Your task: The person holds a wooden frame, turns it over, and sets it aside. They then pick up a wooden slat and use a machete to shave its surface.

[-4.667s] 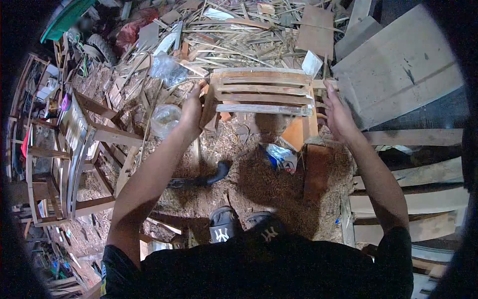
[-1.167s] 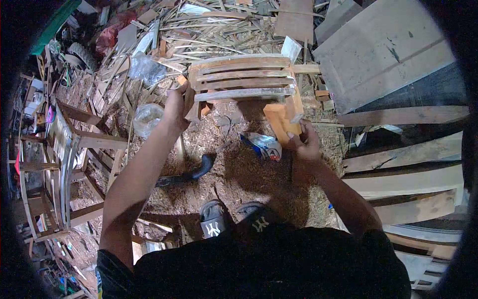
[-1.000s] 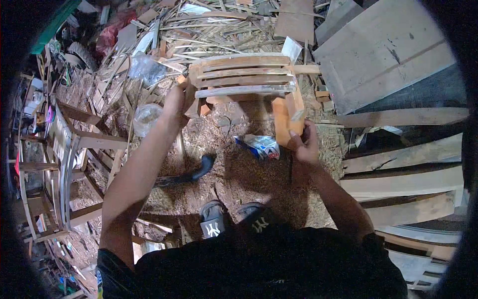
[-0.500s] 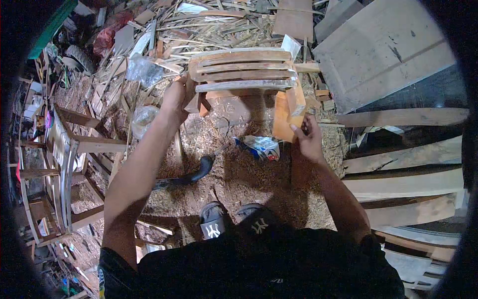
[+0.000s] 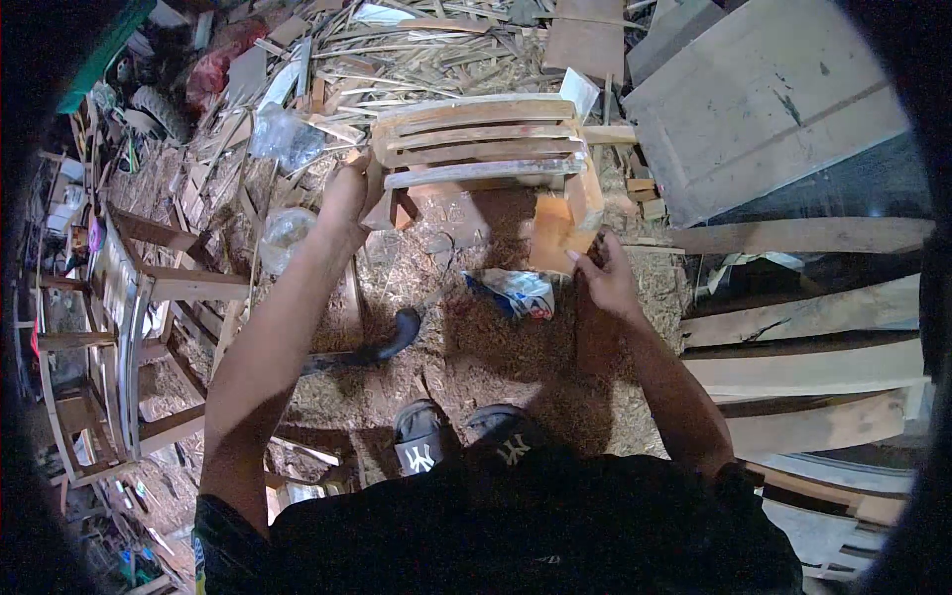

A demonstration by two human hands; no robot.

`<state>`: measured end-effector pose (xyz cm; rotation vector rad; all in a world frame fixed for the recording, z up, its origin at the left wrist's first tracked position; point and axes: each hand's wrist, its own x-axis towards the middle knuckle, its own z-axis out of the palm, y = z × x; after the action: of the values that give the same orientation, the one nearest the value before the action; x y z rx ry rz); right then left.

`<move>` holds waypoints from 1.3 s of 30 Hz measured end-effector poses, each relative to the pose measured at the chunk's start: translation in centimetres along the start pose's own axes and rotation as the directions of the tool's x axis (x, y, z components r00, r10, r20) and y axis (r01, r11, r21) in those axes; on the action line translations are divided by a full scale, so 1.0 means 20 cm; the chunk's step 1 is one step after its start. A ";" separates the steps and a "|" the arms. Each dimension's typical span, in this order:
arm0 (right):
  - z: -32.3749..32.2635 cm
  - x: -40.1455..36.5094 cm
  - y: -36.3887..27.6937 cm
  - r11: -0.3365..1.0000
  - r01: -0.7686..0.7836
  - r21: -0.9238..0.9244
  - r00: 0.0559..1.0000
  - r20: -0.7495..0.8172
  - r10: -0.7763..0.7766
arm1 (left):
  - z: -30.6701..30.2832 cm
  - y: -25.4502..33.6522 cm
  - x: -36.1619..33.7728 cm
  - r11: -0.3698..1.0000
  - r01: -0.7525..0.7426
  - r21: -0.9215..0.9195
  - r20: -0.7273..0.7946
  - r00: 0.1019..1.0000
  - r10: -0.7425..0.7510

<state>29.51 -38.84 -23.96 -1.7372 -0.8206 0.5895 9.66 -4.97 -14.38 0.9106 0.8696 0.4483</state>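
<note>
A slatted wooden frame (image 5: pixel 481 133) with several curved slats is held up in front of me. My left hand (image 5: pixel 354 193) grips its left side piece, with the fingers partly behind the wood. Near the lower end of the right side piece, my right hand (image 5: pixel 605 270) pinches an orange-brown sheet (image 5: pixel 551 236) between thumb and fingers. The sheet lies against that end of the frame.
Beneath the frame are a crumpled blue-and-white packet (image 5: pixel 516 293) and a dark curved handle (image 5: pixel 402 332). A wooden chair-like frame (image 5: pixel 134 297) stands left. Curved boards (image 5: pixel 808 367) lie right, below a large panel (image 5: pixel 764 99). Scrap wood (image 5: pixel 446 59) covers the far floor.
The orange-brown sheet and my right hand have shifted slightly left. The slatted frame has tilted a little and moved slightly left, still in my left hand.
</note>
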 end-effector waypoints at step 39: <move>-0.09 -0.06 -0.08 0.992 0.024 -0.123 0.995 0.095 -0.012 | -0.18 0.04 -0.09 0.971 0.111 0.211 -0.028 0.994 -0.108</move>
<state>29.64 -40.57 -21.82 -1.8234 -0.9555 0.6237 5.73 -3.92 -13.95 1.0496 0.9904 0.2708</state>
